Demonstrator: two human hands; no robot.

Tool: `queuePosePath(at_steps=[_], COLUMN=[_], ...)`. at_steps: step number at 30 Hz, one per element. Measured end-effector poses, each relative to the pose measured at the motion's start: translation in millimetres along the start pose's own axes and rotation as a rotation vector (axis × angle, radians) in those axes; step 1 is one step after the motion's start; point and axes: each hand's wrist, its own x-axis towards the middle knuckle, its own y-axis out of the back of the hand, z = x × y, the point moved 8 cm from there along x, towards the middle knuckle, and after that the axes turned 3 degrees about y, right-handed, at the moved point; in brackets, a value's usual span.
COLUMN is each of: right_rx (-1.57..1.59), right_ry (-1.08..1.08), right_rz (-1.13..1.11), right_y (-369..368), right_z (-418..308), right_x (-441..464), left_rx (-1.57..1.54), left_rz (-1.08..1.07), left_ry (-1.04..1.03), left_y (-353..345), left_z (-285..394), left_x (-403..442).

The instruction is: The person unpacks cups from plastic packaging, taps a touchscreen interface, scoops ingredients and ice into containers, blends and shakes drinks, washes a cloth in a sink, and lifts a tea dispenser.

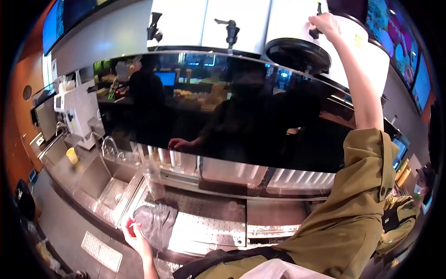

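Note:
My right hand (326,25) is raised high at the upper right, its fingers closed around the black tap (316,32) on a white dispenser (290,21). Just below that tap is a round black disc (298,55). Low on the left, my left hand (135,236) hovers beside a crumpled grey cloth (157,224), fingers loosely bent and apart, with nothing visible in them. The cloth lies on the metal worktop next to a perforated drain tray (211,216). A clear container (154,183), blurred, stands behind the cloth.
A glossy black panel (223,107) spans the middle and reflects the room. Two more black taps (231,33) are on the white dispensers. To the left are a sink (109,183), a faucet (110,145) and a yellow cup (72,156). Another person (399,218) stands at right.

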Motion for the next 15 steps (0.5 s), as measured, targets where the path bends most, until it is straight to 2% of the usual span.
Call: queuePosePath(at_steps=[1, 2, 4, 5, 6, 7, 8, 9, 10, 12, 13, 14, 15], right_rx=[0.067, 0.063, -0.757, -0.288, 0.181, 0.343, 0.372, 0.405, 0.441, 0.487, 0.571, 0.658, 0.626], right_ry=[0.057, 0.067, 0.671, 0.333, -0.008, -0.010, 0.003, 0.016, 0.032, 0.060, 0.119, 0.181, 0.248], right_rz=[0.172, 0.143, 0.004, 0.114, 0.229, 0.199, 0.184, 0.175, 0.170, 0.156, 0.129, 0.094, 0.165], right_y=[13.0, 25.8, 26.7, 71.3, 105.0, 114.6, 126.9, 140.7, 153.7, 173.4, 183.1, 187.4, 193.0], right_z=[4.6, 4.6, -24.5, -24.1, -16.8, -11.6, -11.8, -15.5, -18.8, -22.0, -30.1, -35.2, -32.3], right_x=[17.9, 25.4, 28.0, 7.5, -22.5, -20.4, -29.8, -44.1, -55.9, -80.2, -102.6, -116.9, -121.4], left_rx=[-0.046, -0.089, -0.286, -0.396, -0.378, -0.434, -0.465, -0.523, -0.533, -0.402, -0.351, -0.362, -0.452], left_rz=[-0.048, -0.107, -0.289, -0.479, -0.514, -0.567, -0.638, -0.737, -0.754, -0.773, -0.859, -0.926, -0.982], left_ry=[-0.084, -0.166, -0.370, -0.641, -0.905, -0.914, -0.947, -0.866, -0.873, -0.863, -0.707, -0.457, -0.207], left_y=[-25.8, -53.3, -116.3, -148.0, -172.1, -204.6, -234.7, -266.1, -297.9, -366.5, -400.6, -428.5, -448.2], left_z=[22.2, 47.8, 117.3, 164.0, 220.7, 253.4, 290.7, 319.9, 343.0, 380.0, 387.9, 390.9, 391.6], left_x=[3.9, 7.7, 12.1, 11.2, 1.9, 4.1, 2.4, 2.9, 7.7, 24.3, 35.2, 41.9, 43.1])
